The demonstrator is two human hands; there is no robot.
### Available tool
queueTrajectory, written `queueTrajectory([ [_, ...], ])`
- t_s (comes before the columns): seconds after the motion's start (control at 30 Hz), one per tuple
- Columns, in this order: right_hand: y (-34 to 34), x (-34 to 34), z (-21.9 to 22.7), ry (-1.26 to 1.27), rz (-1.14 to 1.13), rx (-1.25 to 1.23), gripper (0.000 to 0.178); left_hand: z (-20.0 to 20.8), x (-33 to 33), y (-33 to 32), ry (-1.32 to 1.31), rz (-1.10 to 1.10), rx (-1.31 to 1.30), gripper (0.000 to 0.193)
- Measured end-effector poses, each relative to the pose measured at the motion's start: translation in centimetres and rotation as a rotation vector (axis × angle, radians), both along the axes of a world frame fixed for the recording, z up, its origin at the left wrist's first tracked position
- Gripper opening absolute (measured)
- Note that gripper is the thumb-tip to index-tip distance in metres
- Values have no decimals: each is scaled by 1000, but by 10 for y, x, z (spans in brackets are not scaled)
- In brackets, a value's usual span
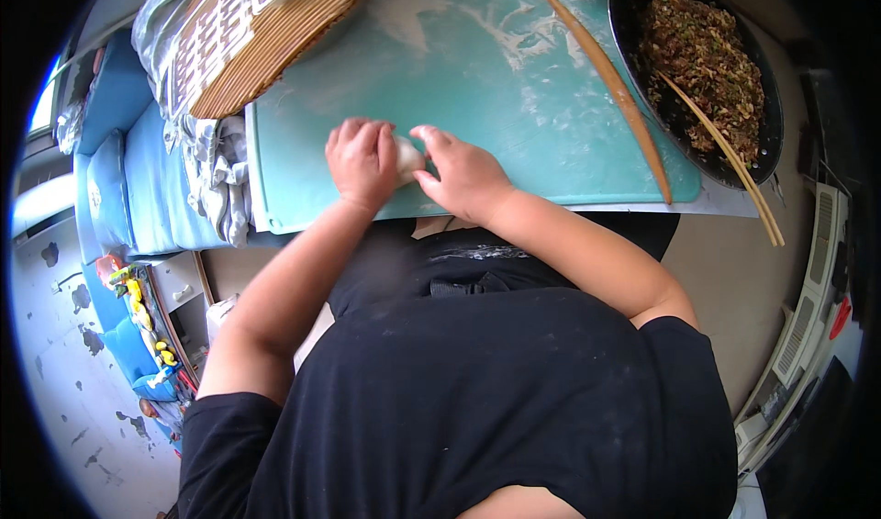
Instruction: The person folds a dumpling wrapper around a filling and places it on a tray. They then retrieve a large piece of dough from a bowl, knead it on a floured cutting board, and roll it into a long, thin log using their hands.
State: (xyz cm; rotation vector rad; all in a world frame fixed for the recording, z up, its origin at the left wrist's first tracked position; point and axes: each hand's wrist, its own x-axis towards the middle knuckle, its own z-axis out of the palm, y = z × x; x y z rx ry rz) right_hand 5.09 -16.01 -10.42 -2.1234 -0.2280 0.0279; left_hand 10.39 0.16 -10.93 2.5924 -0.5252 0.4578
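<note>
A smooth white lump of dough (409,159) is between my hands, low over the near part of a floured green mat (312,175). My left hand (362,163) curls its fingers round the dough's left side and hides much of it. From the right, my right hand (464,176) cups the dough's other end, with thumb and fingertips at its edge. Farther right on the mat lies a slim wooden rolling pin (610,83), tapered at both ends. White flour (523,37) is smeared across the mat's far half.
At the right, a dark pan (619,23) holds chopped brown-green filling (707,69), with wooden chopsticks (725,156) jutting over its near rim. A round slatted tray (284,55) overhangs the mat's far left. Crumpled cloth (216,175) and a blue sofa (156,184) are to the left.
</note>
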Motion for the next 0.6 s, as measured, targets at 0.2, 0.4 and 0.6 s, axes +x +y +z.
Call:
queueTrajectory([
  [0.2, -24, 23, 10, 336, -106, 116, 47, -3, 65, -8, 85, -104, 145, 17],
  [0.4, 9, 58, 22, 698, -70, 335, 56, 3, 94, -21, 258, 135, 164, 30],
  [0.6, 11, 44, 9, 178, -49, -7, 44, 14, 74, -6, 930, 193, -840, 48],
])
